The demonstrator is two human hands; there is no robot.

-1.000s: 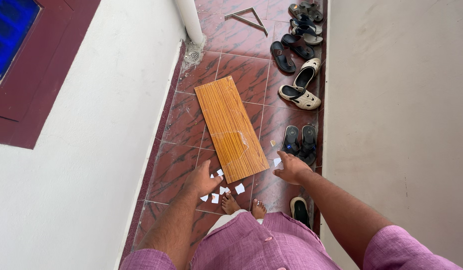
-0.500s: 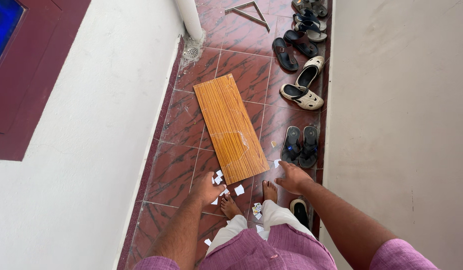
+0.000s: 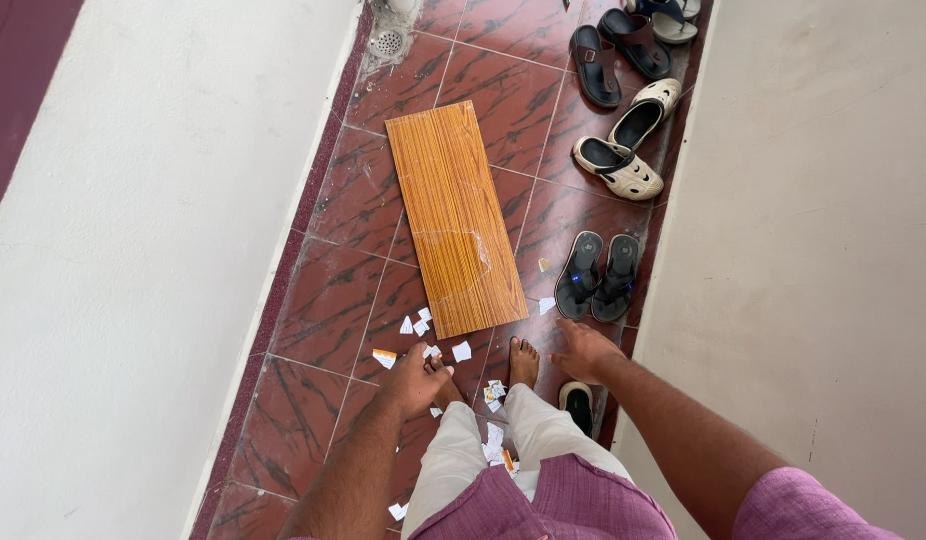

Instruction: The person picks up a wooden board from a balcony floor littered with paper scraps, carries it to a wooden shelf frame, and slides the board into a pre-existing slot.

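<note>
A long orange wood-grain board (image 3: 455, 216) lies flat on the red tiled floor (image 3: 355, 200), its near end just in front of my bare feet (image 3: 523, 362). My left hand (image 3: 416, 378) hangs empty near the board's near left corner, above scattered white paper scraps (image 3: 423, 330). My right hand (image 3: 583, 350) hangs empty to the right of the board's near end, fingers loosely curled, close to a pair of black flip-flops (image 3: 597, 277). Neither hand touches the board.
White walls (image 3: 163, 250) close in the narrow passage on both sides. Cream clogs (image 3: 623, 150) and black sandals (image 3: 613, 55) lie along the right wall. A floor drain (image 3: 388, 42) sits at the far left. Another dark sandal (image 3: 577, 404) lies by my right foot.
I have straightened up: both hands pulled back from the board's near end and now hang free. My view shifted, and my legs and feet show more.
</note>
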